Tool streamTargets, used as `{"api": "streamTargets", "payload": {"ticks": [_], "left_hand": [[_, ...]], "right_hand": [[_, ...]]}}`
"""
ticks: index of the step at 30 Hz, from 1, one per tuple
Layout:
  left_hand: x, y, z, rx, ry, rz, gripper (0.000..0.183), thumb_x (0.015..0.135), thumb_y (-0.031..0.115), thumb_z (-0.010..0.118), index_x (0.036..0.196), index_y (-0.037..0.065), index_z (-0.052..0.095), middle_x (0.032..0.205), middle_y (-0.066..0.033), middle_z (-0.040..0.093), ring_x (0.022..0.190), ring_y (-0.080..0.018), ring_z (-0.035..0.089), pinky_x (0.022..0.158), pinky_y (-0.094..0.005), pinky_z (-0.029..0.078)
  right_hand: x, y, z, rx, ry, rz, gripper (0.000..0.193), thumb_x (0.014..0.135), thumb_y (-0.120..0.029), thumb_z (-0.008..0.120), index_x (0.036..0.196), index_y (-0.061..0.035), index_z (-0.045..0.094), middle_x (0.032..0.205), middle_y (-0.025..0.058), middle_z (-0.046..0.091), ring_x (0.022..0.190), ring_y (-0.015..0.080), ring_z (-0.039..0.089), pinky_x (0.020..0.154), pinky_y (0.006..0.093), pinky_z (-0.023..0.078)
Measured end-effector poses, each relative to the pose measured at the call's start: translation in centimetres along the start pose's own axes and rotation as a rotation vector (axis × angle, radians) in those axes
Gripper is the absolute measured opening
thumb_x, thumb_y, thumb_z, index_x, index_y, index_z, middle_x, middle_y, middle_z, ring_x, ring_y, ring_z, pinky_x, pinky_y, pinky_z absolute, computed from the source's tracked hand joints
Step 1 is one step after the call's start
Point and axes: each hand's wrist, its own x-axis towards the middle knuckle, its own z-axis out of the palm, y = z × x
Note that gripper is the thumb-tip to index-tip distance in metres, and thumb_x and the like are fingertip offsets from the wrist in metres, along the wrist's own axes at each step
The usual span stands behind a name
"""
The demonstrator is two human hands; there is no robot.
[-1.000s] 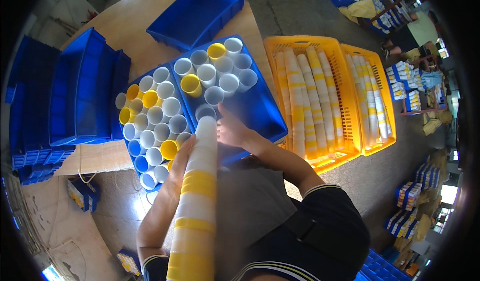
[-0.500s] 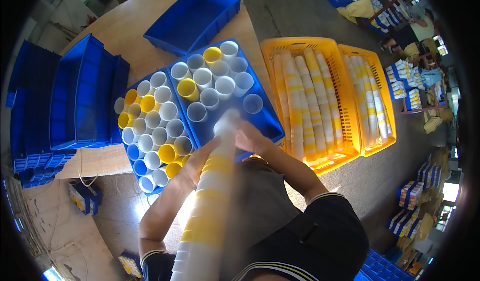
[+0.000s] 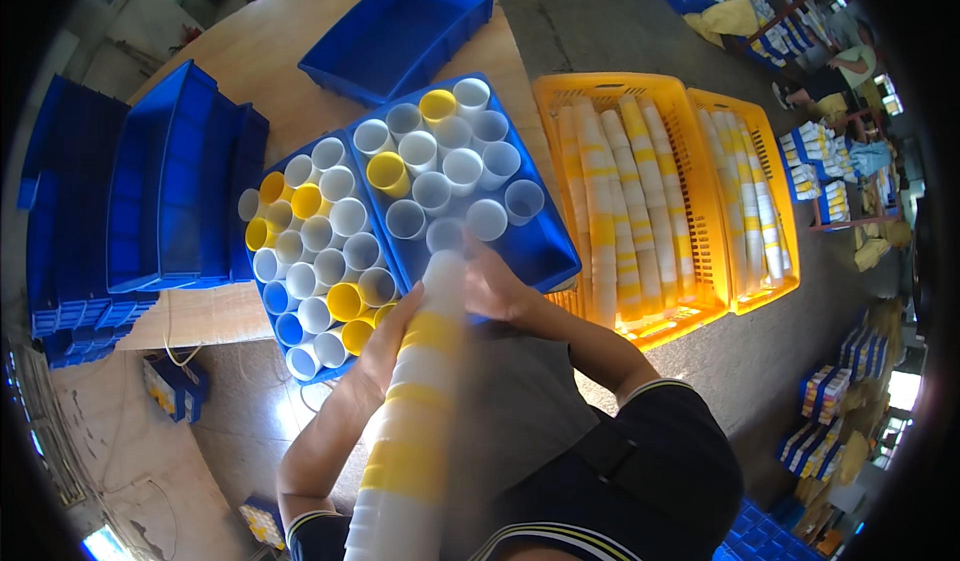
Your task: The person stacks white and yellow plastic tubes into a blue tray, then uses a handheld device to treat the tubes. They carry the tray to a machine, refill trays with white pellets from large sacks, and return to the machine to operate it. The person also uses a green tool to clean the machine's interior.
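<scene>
A long stack of nested white and yellow cups (image 3: 405, 441) slants up from the lower edge. My left hand (image 3: 388, 346) is closed around its upper part from the left. My right hand (image 3: 495, 283) is at the stack's top end, its fingers bent against a blurred white cup (image 3: 445, 235); the exact grip is partly smeared. Beneath that cup is the near part of a blue tray (image 3: 540, 251), where several white and two yellow cups stand mouth up in rows. Closest to my right fingers stands a white cup (image 3: 486, 220).
Left of it, another blue tray (image 3: 348, 133) is packed with white, yellow and blue-looking cups. A blue bin (image 3: 400, 36) sits behind, and blue bins (image 3: 165, 191) are stacked left. Yellow crates (image 3: 700, 201) of cup stacks stand right. A person (image 3: 850, 66) is far right.
One more white cup stands in the right tray, beside the row's last one. Another white cup now shows by my right fingers. The view has shifted slightly.
</scene>
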Motion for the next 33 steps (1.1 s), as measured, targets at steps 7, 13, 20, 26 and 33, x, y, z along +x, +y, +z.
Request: {"api": "streamTargets", "payload": {"ticks": [7, 13, 20, 26, 33], "left_hand": [[-2.1, -1.3, -1.0, -0.007, 0.010, -0.136, 0.056, 0.097, 0.048, 0.048, 0.123, -0.001, 0.048, 0.099, -0.0177, 0.063, 0.083, -0.0257, 0.066, 0.077, -0.0358, 0.057], [-2.5, 0.3, 0.4, 0.085, 0.020, -0.083, 0.040, 0.098, 0.040, 0.052, 0.112, 0.003, 0.060, 0.089, -0.0066, 0.065, 0.075, -0.0144, 0.063, 0.069, -0.0255, 0.052], [2.5, -0.5, -0.5, 0.018, -0.023, -0.189, 0.035, 0.098, 0.038, 0.052, 0.108, 0.005, 0.062, 0.090, -0.0052, 0.066, 0.077, -0.0132, 0.062, 0.068, -0.0257, 0.051], [3.0, 0.3, 1.3, 0.058, -0.039, -0.156, 0.052, 0.095, 0.043, 0.055, 0.121, -0.001, 0.050, 0.096, -0.0163, 0.063, 0.083, -0.0262, 0.065, 0.072, -0.0351, 0.056], [3.3, 1.5, 3.4, 0.465, 0.137, -0.266, 0.045, 0.094, 0.043, 0.057, 0.115, 0.003, 0.057, 0.089, -0.0104, 0.065, 0.073, -0.0177, 0.064, 0.064, -0.0304, 0.054]], "right_hand": [[-0.9, 1.6, -1.0, -0.142, 0.031, 0.018, 0.055, 0.100, -0.049, 0.045, 0.131, -0.0040, 0.039, 0.132, 0.0149, 0.047, 0.125, 0.0288, 0.046, 0.109, 0.0446, 0.036], [-0.9, -0.5, -4.5, -0.313, 0.038, -0.088, 0.064, 0.102, -0.044, 0.040, 0.148, -0.0046, 0.021, 0.150, 0.0198, 0.030, 0.132, 0.0327, 0.040, 0.111, 0.0474, 0.032], [-2.9, -3.9, -4.2, -0.247, 0.171, -0.527, 0.076, 0.097, -0.042, 0.053, 0.151, -0.0052, 0.014, 0.151, 0.0185, 0.029, 0.136, 0.0349, 0.036, 0.112, 0.0517, 0.028], [-6.1, 0.6, -0.6, -0.237, -0.006, -0.308, 0.043, 0.095, -0.036, 0.060, 0.121, -0.0049, 0.047, 0.116, 0.0115, 0.058, 0.109, 0.0267, 0.058, 0.099, 0.0404, 0.045], [-2.5, -1.8, -4.2, 0.059, -0.020, -0.205, 0.039, 0.094, -0.039, 0.060, 0.117, -0.0089, 0.049, 0.107, 0.0108, 0.060, 0.108, 0.0257, 0.059, 0.098, 0.0435, 0.045]]}}
